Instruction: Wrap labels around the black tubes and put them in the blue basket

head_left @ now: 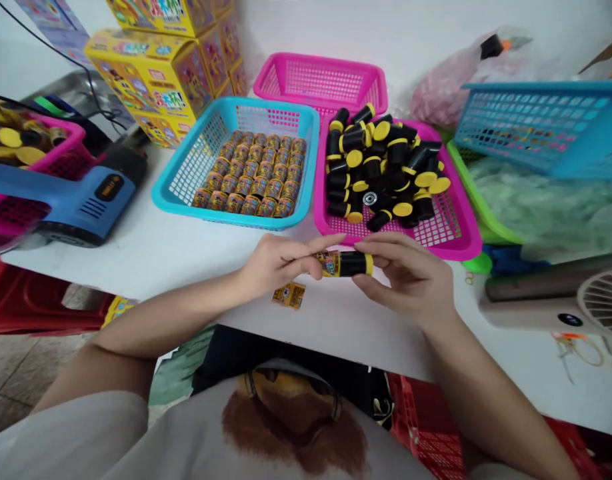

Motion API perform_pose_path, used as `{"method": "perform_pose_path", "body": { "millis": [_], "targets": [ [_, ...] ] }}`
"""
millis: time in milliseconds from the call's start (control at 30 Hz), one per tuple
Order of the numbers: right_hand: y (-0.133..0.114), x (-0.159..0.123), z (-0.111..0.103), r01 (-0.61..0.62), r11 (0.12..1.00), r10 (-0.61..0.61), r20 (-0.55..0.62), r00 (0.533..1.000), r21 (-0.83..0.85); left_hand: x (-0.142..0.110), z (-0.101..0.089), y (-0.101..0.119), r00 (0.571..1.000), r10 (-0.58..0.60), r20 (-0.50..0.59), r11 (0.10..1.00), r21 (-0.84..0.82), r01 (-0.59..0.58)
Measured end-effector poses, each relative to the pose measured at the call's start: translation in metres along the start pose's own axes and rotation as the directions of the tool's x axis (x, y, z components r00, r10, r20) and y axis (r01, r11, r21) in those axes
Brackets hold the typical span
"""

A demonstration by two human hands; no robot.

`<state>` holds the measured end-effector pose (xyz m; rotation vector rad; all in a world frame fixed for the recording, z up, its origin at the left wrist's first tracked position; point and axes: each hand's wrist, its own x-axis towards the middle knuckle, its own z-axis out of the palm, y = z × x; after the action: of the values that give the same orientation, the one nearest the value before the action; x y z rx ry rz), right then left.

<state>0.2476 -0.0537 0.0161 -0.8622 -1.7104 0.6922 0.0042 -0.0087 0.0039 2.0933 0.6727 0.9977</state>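
Observation:
Both hands hold one small black cylinder with a yellow end (350, 263) just above the white table's near edge. My left hand (276, 265) pinches a printed label sleeve around the cylinder's left end. My right hand (409, 275) grips the black right end with curled fingers. A loose printed label (289, 295) lies on the table right under the hands. Behind them, a pink basket (456, 237) is heaped with several black and yellow cylinders (381, 170). A blue basket (186, 190) to its left holds neat rows of labelled cylinders (256, 177).
A blue heat gun (81, 197) lies at left beside a pink basket (69, 143) of yellow-capped pieces. Yellow printed boxes (159, 67) stand at the back left, an empty pink basket (321, 80) behind. At right are a tilted blue basket (541, 123), a green basket (479, 207) and a small fan (581, 300).

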Motion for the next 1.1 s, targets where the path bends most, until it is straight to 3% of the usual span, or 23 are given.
{"method": "perform_pose_path", "body": {
  "millis": [133,267,367,433,533,700,767,833,967,1100],
  "targets": [
    [0.004,-0.001,-0.002,-0.050,0.999,0.051,0.066,0.997,-0.020,0.001,0.005,-0.001,0.999,-0.037,0.036,0.995,-0.088,0.040],
    [0.011,-0.001,0.006,-0.200,0.965,0.187,0.090,0.978,0.171,0.001,0.011,-0.001,0.995,-0.071,0.064,0.969,-0.232,0.084],
    [0.014,-0.003,0.013,-0.212,0.946,0.208,0.042,0.977,0.247,-0.001,0.013,0.002,0.991,-0.125,0.038,0.966,-0.222,0.130],
    [0.014,-0.006,0.016,-0.158,0.969,0.164,-0.014,0.986,0.190,-0.002,0.015,0.004,0.986,-0.163,0.035,0.957,-0.239,0.167],
    [0.015,-0.012,0.021,-0.017,0.999,0.013,-0.083,0.996,-0.047,-0.002,0.019,0.005,0.981,-0.195,-0.007,0.943,-0.278,0.185],
    [0.013,-0.014,0.028,0.255,0.868,-0.224,0.123,0.967,-0.425,0.004,0.029,0.001,0.964,-0.228,-0.137,0.886,-0.439,0.147],
    [0.011,-0.013,0.031,0.310,0.791,-0.291,0.122,0.949,-0.527,0.007,0.033,-0.001,0.961,-0.258,-0.099,0.830,-0.533,0.168],
    [0.009,-0.013,0.034,0.358,0.736,-0.366,0.108,0.925,-0.575,0.008,0.037,0.000,0.964,-0.264,0.012,0.760,-0.612,0.216],
    [0.002,-0.017,0.040,0.397,0.750,-0.415,0.090,0.905,-0.530,0.004,0.042,0.006,0.944,-0.166,0.285,0.631,-0.705,0.323],
    [-0.005,-0.020,0.042,0.434,0.765,-0.432,0.120,0.894,-0.476,-0.001,0.042,0.010,0.958,-0.054,0.282,0.615,-0.747,0.255]
  ]
}}
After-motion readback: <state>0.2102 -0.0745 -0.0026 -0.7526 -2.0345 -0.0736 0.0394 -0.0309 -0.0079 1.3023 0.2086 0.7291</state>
